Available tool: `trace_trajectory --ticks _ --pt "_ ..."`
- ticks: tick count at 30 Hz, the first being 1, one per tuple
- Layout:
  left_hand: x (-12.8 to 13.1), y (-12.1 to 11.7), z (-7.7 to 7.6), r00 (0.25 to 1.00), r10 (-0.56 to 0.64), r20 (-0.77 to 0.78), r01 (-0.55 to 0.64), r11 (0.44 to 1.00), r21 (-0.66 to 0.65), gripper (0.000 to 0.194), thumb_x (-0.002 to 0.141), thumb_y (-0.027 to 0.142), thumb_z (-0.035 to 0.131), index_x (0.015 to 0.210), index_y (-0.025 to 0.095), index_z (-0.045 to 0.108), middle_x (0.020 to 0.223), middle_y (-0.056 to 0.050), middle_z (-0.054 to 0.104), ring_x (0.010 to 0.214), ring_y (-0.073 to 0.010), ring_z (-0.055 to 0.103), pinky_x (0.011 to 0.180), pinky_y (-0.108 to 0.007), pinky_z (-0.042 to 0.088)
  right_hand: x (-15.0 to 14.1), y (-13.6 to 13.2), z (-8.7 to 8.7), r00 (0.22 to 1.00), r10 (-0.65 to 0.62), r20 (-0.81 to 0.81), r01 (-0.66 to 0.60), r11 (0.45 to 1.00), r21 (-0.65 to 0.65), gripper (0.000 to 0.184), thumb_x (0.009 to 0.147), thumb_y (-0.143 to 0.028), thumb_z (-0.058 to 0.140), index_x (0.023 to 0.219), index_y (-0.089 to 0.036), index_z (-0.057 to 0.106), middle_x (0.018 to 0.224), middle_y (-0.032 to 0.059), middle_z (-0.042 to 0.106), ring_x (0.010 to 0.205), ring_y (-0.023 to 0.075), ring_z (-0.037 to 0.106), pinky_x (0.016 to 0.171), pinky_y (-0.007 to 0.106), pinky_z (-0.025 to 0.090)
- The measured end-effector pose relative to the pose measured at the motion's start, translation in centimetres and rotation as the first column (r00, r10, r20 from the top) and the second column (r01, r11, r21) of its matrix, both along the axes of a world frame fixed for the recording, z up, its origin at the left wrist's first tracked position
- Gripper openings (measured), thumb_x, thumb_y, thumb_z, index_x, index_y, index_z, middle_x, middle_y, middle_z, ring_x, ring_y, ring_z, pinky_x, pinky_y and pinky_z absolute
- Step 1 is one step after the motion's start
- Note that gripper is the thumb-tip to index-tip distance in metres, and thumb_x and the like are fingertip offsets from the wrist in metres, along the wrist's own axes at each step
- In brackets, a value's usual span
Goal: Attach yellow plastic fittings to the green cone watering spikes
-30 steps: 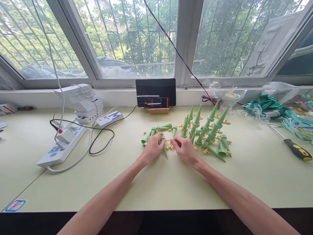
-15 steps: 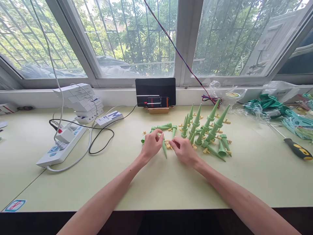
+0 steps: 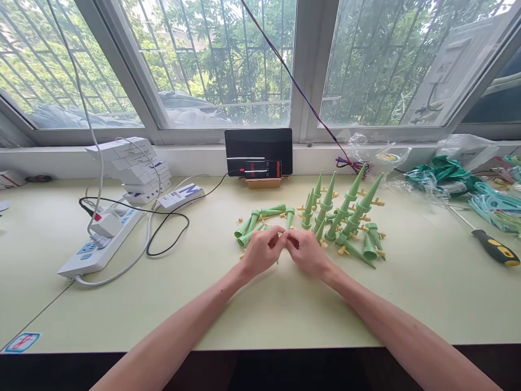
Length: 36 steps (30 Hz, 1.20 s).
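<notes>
My left hand (image 3: 264, 250) and my right hand (image 3: 306, 251) meet at the fingertips above the table, both with fingers pinched together. Whatever lies between the fingertips is hidden or too small to name. Behind my left hand lie several loose green plastic spikes (image 3: 253, 220), with small yellow valve pieces (image 3: 239, 220) among them. One more green spike (image 3: 290, 216) sits just beyond the fingertips. To the right of my right hand, several green spikes fitted with yellow valves (image 3: 353, 221) stand point up in stacks, with others lying beside them.
A white power strip (image 3: 100, 244) with cables lies at left, near stacked white boxes (image 3: 140, 168). A phone (image 3: 262, 169) leans against a black tablet (image 3: 258, 142) at the back. At right are a screwdriver (image 3: 494, 247) and green plastic wrapping (image 3: 443, 176).
My left hand has moved right and slightly toward me until its fingertips meet those of my right hand. It now covers most of the spike lying between the hands.
</notes>
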<state>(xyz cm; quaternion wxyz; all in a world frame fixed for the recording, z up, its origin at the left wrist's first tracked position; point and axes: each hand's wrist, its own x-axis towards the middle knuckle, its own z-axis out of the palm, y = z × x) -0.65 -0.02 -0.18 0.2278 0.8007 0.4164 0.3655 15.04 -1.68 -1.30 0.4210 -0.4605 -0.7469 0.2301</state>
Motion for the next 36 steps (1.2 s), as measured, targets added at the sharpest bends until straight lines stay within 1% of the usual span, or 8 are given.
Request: trace_trajectory --ticks 7,11,16,19,24,27,32,36 --pt "0.4 -0.5 -0.3 0.999 -0.004 0.045 0.003 1.000 0.017 0.028 0.094 0.042 0.044 0.081 0.022 0.059 0.052 0.005 0.039 0.049 -0.0116 0.031 0.054 -0.024 0.031 0.1 0.0 0.0 1.000 -0.022 -0.005 0.022 1.000 0.016 0.028 0.088 -0.021 0.043 0.060 -0.019 0.040 0.054 -0.0037 0.042 0.052 0.0102 0.031 0.050 0.025 0.025" --pt "0.5 -0.8 -0.1 0.998 0.026 0.058 -0.026 1.000 0.009 0.028 0.094 0.041 0.044 0.080 0.022 0.059 0.054 0.004 0.046 0.049 -0.0117 0.037 0.055 -0.024 0.035 0.0 -0.2 0.3 0.999 -0.030 -0.030 0.031 0.999 0.025 0.029 0.088 -0.022 0.042 0.059 -0.019 0.040 0.053 -0.0040 0.039 0.052 0.0102 0.029 0.050 0.025 0.025" --pt "0.6 -0.7 0.1 0.993 0.076 0.093 -0.079 0.997 0.026 0.024 0.093 0.039 0.046 0.091 0.021 0.061 0.076 -0.002 0.063 0.062 -0.0135 0.052 0.060 -0.025 0.042 -0.2 -0.4 0.5 0.996 -0.041 -0.074 0.044 0.998 0.033 0.033 0.092 -0.029 0.042 0.060 -0.019 0.043 0.053 -0.0042 0.038 0.051 0.0100 0.028 0.050 0.025 0.026" --pt "0.7 -0.6 0.1 0.991 0.027 0.130 -0.030 0.999 0.017 0.026 0.095 0.039 0.043 0.095 0.020 0.062 0.086 -0.004 0.066 0.070 -0.0151 0.056 0.063 -0.025 0.044 -0.3 -0.6 0.4 0.997 -0.010 -0.082 0.013 0.999 0.034 0.034 0.094 -0.029 0.041 0.062 -0.019 0.046 0.054 -0.0039 0.039 0.052 0.0102 0.029 0.050 0.025 0.026" --pt "0.8 -1.0 0.1 0.992 -0.092 0.092 0.095 0.995 -0.029 0.039 0.101 0.037 0.032 0.083 0.018 0.060 0.068 -0.001 0.059 0.060 -0.0132 0.048 0.061 -0.026 0.039 -0.5 -0.7 0.0 0.994 0.043 -0.096 -0.037 0.997 0.070 0.035 0.094 -0.029 0.042 0.060 -0.019 0.045 0.054 -0.0028 0.042 0.050 0.0102 0.032 0.050 0.024 0.027" --pt "0.8 -1.2 0.2 0.983 -0.142 0.115 0.150 0.986 -0.069 0.043 0.102 0.038 0.028 0.086 0.017 0.062 0.063 0.000 0.055 0.057 -0.0126 0.047 0.060 -0.026 0.039 -0.7 -0.7 -0.3 0.994 0.060 -0.086 -0.054 0.995 0.081 0.038 0.095 -0.029 0.042 0.060 -0.019 0.050 0.054 -0.0014 0.047 0.048 0.0102 0.036 0.050 0.025 0.028" --pt "0.7 -1.2 0.1 0.982 -0.141 0.124 0.153 0.983 -0.097 0.048 0.102 0.041 0.027 0.100 0.016 0.068 0.057 0.001 0.052 0.054 -0.0127 0.048 0.060 -0.025 0.040 -0.7 -0.6 -0.5 0.994 0.076 -0.078 -0.070 0.995 0.073 0.043 0.096 -0.032 0.041 0.057 -0.018 0.054 0.052 -0.0009 0.049 0.046 0.0093 0.039 0.048 0.024 0.027" --pt "0.7 -1.2 0.2 0.987 -0.129 0.100 0.137 0.988 -0.075 0.050 0.102 0.041 0.027 0.102 0.016 0.070 0.053 0.001 0.051 0.053 -0.0124 0.048 0.059 -0.025 0.041 -0.7 -0.6 -0.5 0.996 0.065 -0.061 -0.060 0.995 0.075 0.044 0.095 -0.032 0.042 0.054 -0.018 0.051 0.050 -0.0007 0.049 0.045 0.0090 0.038 0.047 0.024 0.026"
